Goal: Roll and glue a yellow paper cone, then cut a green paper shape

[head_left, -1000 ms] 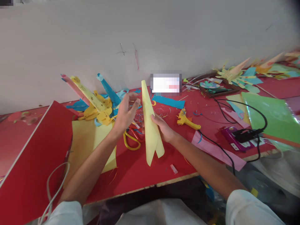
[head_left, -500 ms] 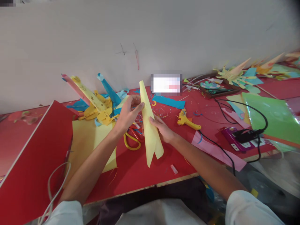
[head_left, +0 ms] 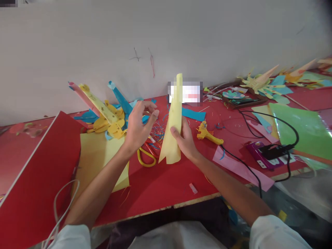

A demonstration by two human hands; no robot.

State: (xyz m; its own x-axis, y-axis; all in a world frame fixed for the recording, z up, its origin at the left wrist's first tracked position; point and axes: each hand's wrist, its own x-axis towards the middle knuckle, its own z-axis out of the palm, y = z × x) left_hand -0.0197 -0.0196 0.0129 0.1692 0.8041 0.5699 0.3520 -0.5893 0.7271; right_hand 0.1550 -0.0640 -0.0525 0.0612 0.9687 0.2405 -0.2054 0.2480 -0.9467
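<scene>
A pale yellow paper cone [head_left: 174, 119], narrow end up, is held over the table by my right hand [head_left: 185, 140]. The thumb presses on its near face while the fingers go behind it. My left hand [head_left: 141, 124] is off the paper, to its left, with curved fingers and thumb apart and nothing between them. Below that hand lie scissors with yellow and red handles [head_left: 146, 159], partly covered by thin paper scraps [head_left: 157, 129]. Finished-looking pink, yellow and blue paper cones [head_left: 121, 98] with cut petals stand at the back left.
A yellow glue gun [head_left: 209, 135] with a black cord lies to the right, near a pink paper strip [head_left: 243, 169] and a purple box [head_left: 259, 155]. Yellow sheets [head_left: 97, 152] and a red board [head_left: 38, 180] are on the left. Behind stands a blurred bright screen [head_left: 193, 93].
My left hand has let go of the yellow paper cone. My right hand has turned the cone more upright, with its tip raised and shifted right.
</scene>
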